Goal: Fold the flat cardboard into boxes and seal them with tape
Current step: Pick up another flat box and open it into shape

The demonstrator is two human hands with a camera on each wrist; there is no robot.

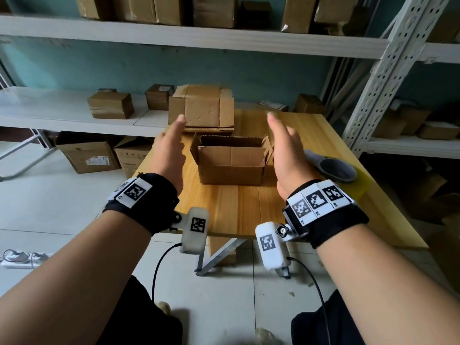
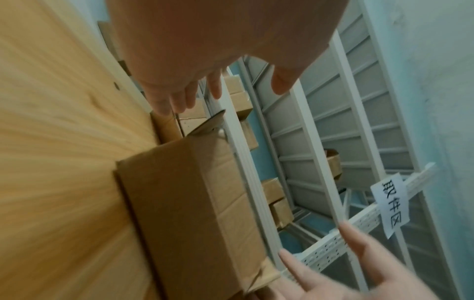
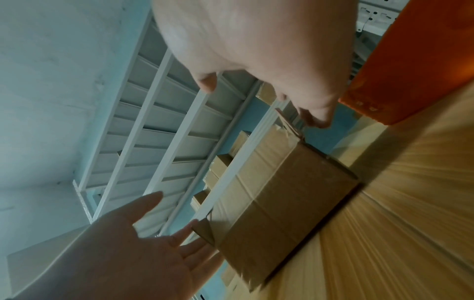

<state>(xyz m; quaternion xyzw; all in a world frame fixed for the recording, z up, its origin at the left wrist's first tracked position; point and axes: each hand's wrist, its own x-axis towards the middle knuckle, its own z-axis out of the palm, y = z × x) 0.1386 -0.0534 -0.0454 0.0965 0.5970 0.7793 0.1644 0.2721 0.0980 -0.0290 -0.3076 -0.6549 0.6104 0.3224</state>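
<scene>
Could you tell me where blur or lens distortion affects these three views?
Head view: sharp centre, shelf rails bowed by the wide lens. Left wrist view: table streaked, right hand smeared. Right wrist view: table grain streaked, open box soft.

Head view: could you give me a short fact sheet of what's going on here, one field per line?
Setting: wooden table in front of white metal shelves stacked with cartons
Main item: open box standing on the table, top flaps up
Behind it: folded cardboard at the table's far edge
Left hand: open, fingers straight, left of the box, not touching it
Right hand: open, just right of the box; contact cannot be told
Beside right hand: grey tape dispenser, untouched
Stage: box formed, top not yet closed
</scene>
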